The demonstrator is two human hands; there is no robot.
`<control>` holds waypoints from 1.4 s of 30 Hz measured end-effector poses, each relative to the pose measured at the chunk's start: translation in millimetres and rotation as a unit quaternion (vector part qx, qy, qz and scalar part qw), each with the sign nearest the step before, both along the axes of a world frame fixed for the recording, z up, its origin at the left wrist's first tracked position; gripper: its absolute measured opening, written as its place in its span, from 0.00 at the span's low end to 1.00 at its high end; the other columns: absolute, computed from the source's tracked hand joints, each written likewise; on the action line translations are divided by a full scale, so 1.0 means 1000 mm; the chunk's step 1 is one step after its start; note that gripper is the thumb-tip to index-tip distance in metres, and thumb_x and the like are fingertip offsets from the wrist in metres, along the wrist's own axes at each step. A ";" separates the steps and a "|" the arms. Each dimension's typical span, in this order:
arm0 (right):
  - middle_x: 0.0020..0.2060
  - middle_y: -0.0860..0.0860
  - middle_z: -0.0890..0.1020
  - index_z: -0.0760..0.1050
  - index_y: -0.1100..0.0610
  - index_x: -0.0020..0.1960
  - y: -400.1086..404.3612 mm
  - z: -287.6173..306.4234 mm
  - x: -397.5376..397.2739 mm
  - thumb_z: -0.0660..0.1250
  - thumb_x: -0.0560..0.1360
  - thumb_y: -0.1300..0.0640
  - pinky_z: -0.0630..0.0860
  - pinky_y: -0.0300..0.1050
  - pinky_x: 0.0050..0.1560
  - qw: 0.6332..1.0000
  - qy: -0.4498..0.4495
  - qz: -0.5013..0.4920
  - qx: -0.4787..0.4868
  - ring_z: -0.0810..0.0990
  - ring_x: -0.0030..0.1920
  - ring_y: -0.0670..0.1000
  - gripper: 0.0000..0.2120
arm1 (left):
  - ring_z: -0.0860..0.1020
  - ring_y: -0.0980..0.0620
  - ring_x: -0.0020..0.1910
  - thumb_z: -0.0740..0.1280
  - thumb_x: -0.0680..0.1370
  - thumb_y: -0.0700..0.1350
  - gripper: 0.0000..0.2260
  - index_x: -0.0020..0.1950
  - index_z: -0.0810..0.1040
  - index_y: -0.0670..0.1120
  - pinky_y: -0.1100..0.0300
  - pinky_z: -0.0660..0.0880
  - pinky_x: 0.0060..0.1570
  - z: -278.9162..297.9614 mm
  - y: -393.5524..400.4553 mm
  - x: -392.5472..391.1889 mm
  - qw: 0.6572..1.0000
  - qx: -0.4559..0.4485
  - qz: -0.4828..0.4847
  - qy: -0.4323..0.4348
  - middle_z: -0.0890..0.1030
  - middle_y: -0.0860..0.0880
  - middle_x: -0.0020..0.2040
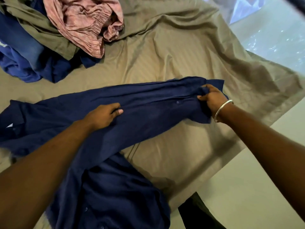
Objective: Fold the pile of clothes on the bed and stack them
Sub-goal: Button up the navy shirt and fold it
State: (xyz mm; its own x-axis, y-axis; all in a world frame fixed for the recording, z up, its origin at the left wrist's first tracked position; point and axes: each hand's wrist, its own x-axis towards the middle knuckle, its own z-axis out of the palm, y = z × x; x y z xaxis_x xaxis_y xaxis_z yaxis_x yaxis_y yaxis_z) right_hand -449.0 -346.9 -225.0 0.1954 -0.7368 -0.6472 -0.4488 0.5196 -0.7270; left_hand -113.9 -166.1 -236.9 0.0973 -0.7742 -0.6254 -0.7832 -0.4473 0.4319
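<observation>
now the dark navy button-up shirt lies stretched across the olive-tan bed sheet. left hand grips its middle with curled fingers, and right hand pinches a bunched end. crumpled pile of pink, olive and blue clothes sits well apart, far left.

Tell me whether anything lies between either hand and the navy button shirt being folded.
Nothing visible does. The left hand and the right hand both already grip the navy button shirt directly. The pile of unfolded clothes lies apart, at the far left of the olive bedsheet.
</observation>
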 end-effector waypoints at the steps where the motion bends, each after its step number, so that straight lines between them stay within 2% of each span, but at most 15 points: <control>1: 0.43 0.51 0.77 0.74 0.55 0.51 -0.004 0.000 0.000 0.63 0.76 0.69 0.73 0.39 0.43 1.000 0.008 0.008 -0.006 0.75 0.43 0.49 0.10 | 0.77 0.46 0.43 0.58 0.83 0.53 0.13 0.45 0.71 0.47 0.50 0.71 0.45 -0.003 -0.003 -0.002 0.999 -0.040 0.035 -0.009 0.77 0.48 0.41; 4: 0.37 0.49 0.74 0.72 0.53 0.47 -0.013 -0.008 -0.006 0.65 0.69 0.67 0.69 0.43 0.41 0.994 0.025 0.000 -0.110 0.72 0.39 0.44 0.12 | 0.75 0.47 0.40 0.56 0.84 0.53 0.13 0.46 0.69 0.46 0.51 0.69 0.42 -0.005 -0.024 -0.008 0.987 -0.126 0.087 -0.042 0.76 0.48 0.39; 6: 0.35 0.49 0.72 0.71 0.55 0.47 -0.015 -0.011 -0.010 0.62 0.67 0.70 0.67 0.38 0.36 0.977 0.060 0.041 -0.200 0.69 0.33 0.39 0.13 | 0.74 0.47 0.42 0.55 0.84 0.53 0.13 0.46 0.69 0.46 0.50 0.69 0.43 -0.006 -0.040 -0.012 0.982 -0.150 0.095 -0.058 0.76 0.49 0.41; 10: 0.38 0.50 0.74 0.71 0.64 0.53 -0.026 -0.014 -0.018 0.58 0.64 0.71 0.64 0.28 0.37 0.927 0.089 0.087 -0.353 0.66 0.36 0.43 0.18 | 0.75 0.44 0.45 0.54 0.84 0.53 0.15 0.48 0.70 0.44 0.46 0.71 0.46 -0.014 -0.070 -0.020 0.974 -0.172 0.109 -0.102 0.75 0.48 0.44; 14: 0.44 0.56 0.76 0.70 0.61 0.58 -0.041 -0.027 -0.019 0.56 0.67 0.60 0.66 0.47 0.40 0.890 0.243 0.149 -0.357 0.72 0.41 0.58 0.20 | 0.74 0.41 0.47 0.52 0.85 0.53 0.15 0.48 0.68 0.43 0.45 0.70 0.47 -0.027 -0.091 -0.031 0.977 -0.147 0.100 -0.118 0.74 0.46 0.44; 17: 0.62 0.59 0.73 0.72 0.57 0.58 -0.033 -0.022 -0.007 0.59 0.67 0.55 0.66 0.56 0.53 0.809 0.407 0.176 -0.385 0.73 0.58 0.63 0.20 | 0.73 0.41 0.53 0.53 0.84 0.53 0.13 0.49 0.69 0.45 0.44 0.67 0.51 -0.039 -0.098 -0.045 0.979 -0.116 0.098 -0.138 0.75 0.44 0.50; 19: 0.67 0.58 0.71 0.74 0.55 0.60 -0.014 -0.020 0.011 0.62 0.71 0.54 0.63 0.57 0.60 0.780 0.319 0.230 -0.486 0.72 0.64 0.60 0.19 | 0.72 0.41 0.57 0.54 0.84 0.54 0.13 0.51 0.70 0.45 0.42 0.66 0.55 -0.045 -0.098 -0.054 0.975 -0.101 0.106 -0.165 0.75 0.44 0.55; 21: 0.73 0.56 0.67 0.71 0.52 0.68 0.006 -0.031 0.027 0.61 0.77 0.49 0.60 0.63 0.66 0.761 0.261 0.348 -0.482 0.67 0.71 0.56 0.20 | 0.72 0.42 0.57 0.53 0.84 0.55 0.14 0.52 0.71 0.46 0.44 0.64 0.56 -0.045 -0.094 -0.056 0.973 -0.116 0.125 -0.153 0.76 0.46 0.55; 26: 0.80 0.50 0.46 0.48 0.38 0.78 0.019 -0.079 0.031 0.49 0.81 0.39 0.41 0.69 0.73 0.787 0.338 0.390 -0.337 0.46 0.79 0.54 0.27 | 0.74 0.46 0.58 0.54 0.83 0.60 0.16 0.56 0.73 0.50 0.47 0.62 0.55 -0.027 -0.041 -0.009 0.975 -0.141 0.068 -0.155 0.78 0.49 0.56; 29: 0.80 0.50 0.42 0.44 0.39 0.79 0.019 -0.087 0.035 0.47 0.81 0.39 0.40 0.69 0.73 0.778 0.345 0.396 -0.345 0.43 0.79 0.54 0.28 | 0.75 0.43 0.59 0.53 0.80 0.64 0.22 0.55 0.75 0.49 0.44 0.62 0.58 -0.017 0.013 0.046 0.973 -0.062 0.078 -0.210 0.80 0.46 0.56; 32: 0.80 0.50 0.41 0.41 0.39 0.79 0.021 -0.092 0.037 0.45 0.81 0.39 0.40 0.69 0.73 0.776 0.354 0.392 -0.344 0.41 0.79 0.54 0.28 | 0.75 0.40 0.59 0.56 0.82 0.59 0.16 0.48 0.75 0.49 0.42 0.60 0.63 -0.006 0.055 0.096 0.965 0.017 0.118 -0.234 0.80 0.45 0.51; 34: 0.80 0.49 0.40 0.41 0.39 0.79 0.021 -0.094 0.037 0.43 0.81 0.38 0.40 0.69 0.73 0.776 0.356 0.394 -0.341 0.42 0.79 0.54 0.28 | 0.77 0.39 0.53 0.57 0.83 0.57 0.14 0.47 0.71 0.48 0.43 0.66 0.58 0.000 0.068 0.114 0.967 0.029 0.148 -0.207 0.78 0.46 0.44; 37: 0.79 0.49 0.40 0.40 0.39 0.79 0.022 -0.096 0.037 0.42 0.80 0.38 0.40 0.69 0.73 0.774 0.362 0.390 -0.342 0.41 0.79 0.54 0.28 | 0.75 0.40 0.43 0.58 0.84 0.53 0.11 0.47 0.66 0.47 0.45 0.70 0.44 0.009 0.061 0.125 0.967 -0.074 0.183 -0.161 0.76 0.44 0.41; 40: 0.79 0.48 0.40 0.41 0.39 0.79 0.024 -0.097 0.037 0.43 0.80 0.38 0.39 0.68 0.73 0.775 0.365 0.379 -0.351 0.41 0.79 0.53 0.29 | 0.73 0.41 0.44 0.57 0.84 0.49 0.08 0.49 0.67 0.46 0.47 0.67 0.45 0.009 0.042 0.135 0.949 -0.173 0.210 -0.159 0.74 0.43 0.42; 42: 0.79 0.49 0.40 0.41 0.39 0.79 0.024 -0.099 0.037 0.43 0.79 0.38 0.39 0.68 0.73 0.776 0.366 0.375 -0.352 0.41 0.79 0.54 0.29 | 0.74 0.41 0.48 0.57 0.84 0.51 0.09 0.49 0.68 0.48 0.46 0.67 0.49 0.000 0.035 0.143 0.956 -0.142 0.175 -0.188 0.74 0.44 0.46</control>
State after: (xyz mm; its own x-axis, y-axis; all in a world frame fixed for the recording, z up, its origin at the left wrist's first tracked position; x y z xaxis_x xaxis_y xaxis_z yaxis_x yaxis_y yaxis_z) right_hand -412.3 -322.9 -324.0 0.5093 -0.8150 -0.2765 -0.8597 -0.4966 -0.1198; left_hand 29.1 -131.0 -236.6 0.5578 -0.7863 -0.2658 -0.7304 -0.6171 0.2928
